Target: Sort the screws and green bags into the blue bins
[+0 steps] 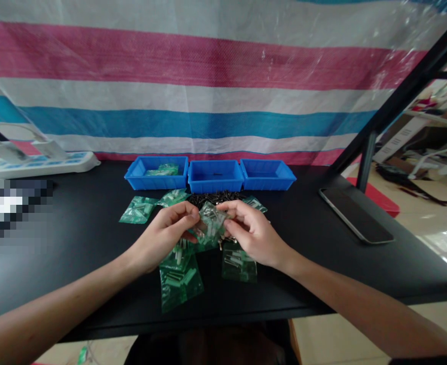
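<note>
Carefully pinched between both hands: one small green-tinted clear bag [212, 223] above the black table [284, 299].
Your left hand [170, 228] has thumb and fingers closed on the bag's left edge, and your right hand [254, 230] grips its right edge the same way, so it sits midway between them (its contents look pale and slender, too blurred to name). Beneath and around your hands lie more green packets [181, 284], with a heap of dark slender pieces [217, 197] just beyond, near three blue trays [215, 186] in a row; the left one holds green packets too.
</note>
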`<state>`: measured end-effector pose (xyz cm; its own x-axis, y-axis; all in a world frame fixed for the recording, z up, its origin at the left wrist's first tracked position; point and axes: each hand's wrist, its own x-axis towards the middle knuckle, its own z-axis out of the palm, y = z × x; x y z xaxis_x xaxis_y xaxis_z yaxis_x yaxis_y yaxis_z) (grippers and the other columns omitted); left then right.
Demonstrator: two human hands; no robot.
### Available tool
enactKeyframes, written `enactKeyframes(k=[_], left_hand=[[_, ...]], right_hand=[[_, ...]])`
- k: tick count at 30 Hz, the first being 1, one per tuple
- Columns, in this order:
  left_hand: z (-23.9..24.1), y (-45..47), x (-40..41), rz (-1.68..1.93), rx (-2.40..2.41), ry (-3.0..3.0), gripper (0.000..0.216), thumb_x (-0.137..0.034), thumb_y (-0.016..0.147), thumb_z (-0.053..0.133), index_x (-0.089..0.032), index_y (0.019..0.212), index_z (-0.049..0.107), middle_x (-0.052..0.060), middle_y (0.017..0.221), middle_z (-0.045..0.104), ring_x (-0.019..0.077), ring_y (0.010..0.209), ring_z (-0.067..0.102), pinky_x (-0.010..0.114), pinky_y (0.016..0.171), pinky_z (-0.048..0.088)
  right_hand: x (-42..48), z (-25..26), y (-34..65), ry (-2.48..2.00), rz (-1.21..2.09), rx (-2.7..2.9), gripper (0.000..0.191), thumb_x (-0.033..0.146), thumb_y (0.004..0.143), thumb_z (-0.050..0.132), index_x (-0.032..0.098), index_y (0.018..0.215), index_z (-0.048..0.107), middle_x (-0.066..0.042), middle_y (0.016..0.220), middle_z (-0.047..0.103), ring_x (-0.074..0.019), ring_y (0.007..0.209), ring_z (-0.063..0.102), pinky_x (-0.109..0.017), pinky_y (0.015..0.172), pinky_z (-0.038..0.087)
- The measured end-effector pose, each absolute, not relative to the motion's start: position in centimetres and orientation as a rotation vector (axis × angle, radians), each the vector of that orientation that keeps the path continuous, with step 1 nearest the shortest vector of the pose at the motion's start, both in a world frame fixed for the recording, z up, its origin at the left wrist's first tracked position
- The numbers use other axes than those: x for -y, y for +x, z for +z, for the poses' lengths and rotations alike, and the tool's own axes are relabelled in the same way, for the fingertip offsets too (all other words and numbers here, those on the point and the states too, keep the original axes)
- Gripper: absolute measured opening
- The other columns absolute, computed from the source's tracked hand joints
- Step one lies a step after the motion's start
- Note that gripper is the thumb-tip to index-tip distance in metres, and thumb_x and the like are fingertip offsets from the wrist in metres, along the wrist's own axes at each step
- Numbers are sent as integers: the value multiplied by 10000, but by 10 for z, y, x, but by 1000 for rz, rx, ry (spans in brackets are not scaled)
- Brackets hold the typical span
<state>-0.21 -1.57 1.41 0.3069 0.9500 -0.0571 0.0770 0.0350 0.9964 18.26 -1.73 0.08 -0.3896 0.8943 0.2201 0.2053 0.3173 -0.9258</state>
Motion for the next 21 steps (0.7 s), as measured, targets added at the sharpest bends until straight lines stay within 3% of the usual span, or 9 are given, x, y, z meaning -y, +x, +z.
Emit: enactKeyframes(k=[7, 15, 21], left_hand=[[8, -2, 15, 851, -1014, 1349, 152, -299, 782, 561, -154, 813, 531, -38, 629, 561, 95, 587, 562, 203, 567, 480], [7, -2, 16, 866, -882, 1278, 152, -213, 749, 602, -148, 876, 550, -11, 702, 617, 95, 641, 574, 194, 589, 479], [6, -1, 18, 904, -882, 1255, 171, -217, 741, 617, -145, 875, 540, -11, 685, 619, 96, 627, 583, 198, 579, 478]], right_hand=[[11, 5, 185, -1009, 1124, 1575, 162, 169, 778, 474, 163, 935, 517, 15, 687, 484, -101, 589, 488, -225, 525, 399], [11, 5, 185, -1012, 1164, 1486, 136, 190, 771, 499, 178, 903, 532, 5, 714, 519, -107, 614, 497, -238, 553, 401], [16, 9, 184, -943, 1298, 1419, 162, 304, 815, 491, 177, 911, 520, 17, 693, 500, -98, 606, 492, -244, 570, 413]])
